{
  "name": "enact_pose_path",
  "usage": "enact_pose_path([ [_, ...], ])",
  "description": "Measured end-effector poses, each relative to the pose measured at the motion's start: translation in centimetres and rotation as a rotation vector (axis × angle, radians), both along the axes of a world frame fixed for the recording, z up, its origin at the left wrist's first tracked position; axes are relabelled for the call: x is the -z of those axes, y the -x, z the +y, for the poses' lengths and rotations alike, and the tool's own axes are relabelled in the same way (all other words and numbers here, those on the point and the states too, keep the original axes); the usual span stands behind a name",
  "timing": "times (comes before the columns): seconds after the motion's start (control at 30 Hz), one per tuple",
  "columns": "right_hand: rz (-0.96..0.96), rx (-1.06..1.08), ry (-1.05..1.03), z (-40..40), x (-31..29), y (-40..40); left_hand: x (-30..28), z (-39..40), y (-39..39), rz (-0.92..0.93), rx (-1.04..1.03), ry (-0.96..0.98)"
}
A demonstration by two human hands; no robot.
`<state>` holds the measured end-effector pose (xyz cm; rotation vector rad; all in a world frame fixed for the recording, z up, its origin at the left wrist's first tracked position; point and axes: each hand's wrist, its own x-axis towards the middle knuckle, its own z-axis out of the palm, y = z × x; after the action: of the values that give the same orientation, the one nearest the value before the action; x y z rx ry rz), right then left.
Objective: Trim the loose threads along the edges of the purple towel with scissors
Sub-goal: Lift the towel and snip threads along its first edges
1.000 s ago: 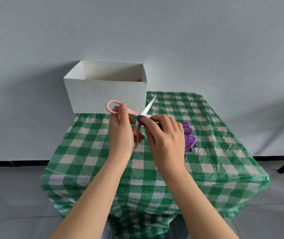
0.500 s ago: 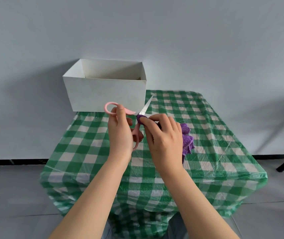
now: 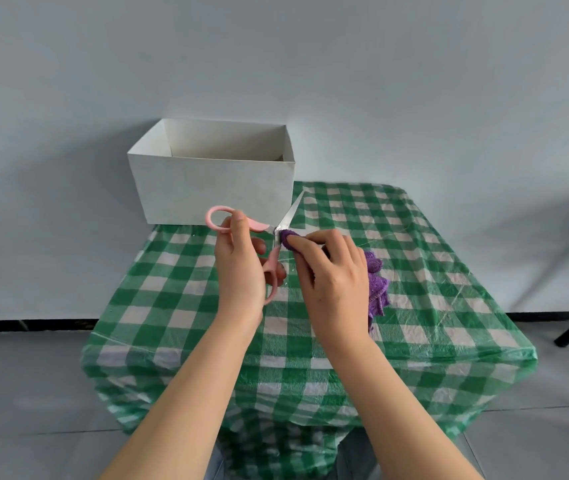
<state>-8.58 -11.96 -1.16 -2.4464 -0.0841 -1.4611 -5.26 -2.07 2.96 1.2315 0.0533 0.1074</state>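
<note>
**Trimming a purple towel edge with pink scissors**

Holding pink-handled scissors [image 3: 259,244] above a table, the left hand [image 3: 240,268] sits at the left of the scene, its fingers curled through and around the handle loops in a firm grasp. One loop sticks out to the left of the fingers; the other runs down behind the palm. The single visible steel blade points up and to the right, toward a white open-topped box [image 3: 212,183] standing at the table's far left corner.

Just right of the blades, the right hand [image 3: 333,282] pinches a folded edge of the purple towel [image 3: 375,282] between thumb and fingertips, fingers clenched on the cloth. That pinched edge touches the scissors near the pivot. Both hands are raised over a green and white checked tablecloth [image 3: 425,306].

A likely risk: the gripping fingertips lie right beside the blades, so a closing cut could nick them, or bite into the hem itself rather than a stray thread. No loose thread is clear enough to make out.

The towel looks small, thick and fuzzy, deep purple, bunched into ruffled folds that hang below the right hand at the far right.
</note>
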Motion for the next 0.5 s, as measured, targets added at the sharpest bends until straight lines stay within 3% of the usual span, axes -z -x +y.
enact_pose_path([
  [0.5, 0.003, 0.038, 0.017, 0.39, -0.07, 0.60, -0.28, -0.01, 0.34, -0.070, -0.003, -0.057],
])
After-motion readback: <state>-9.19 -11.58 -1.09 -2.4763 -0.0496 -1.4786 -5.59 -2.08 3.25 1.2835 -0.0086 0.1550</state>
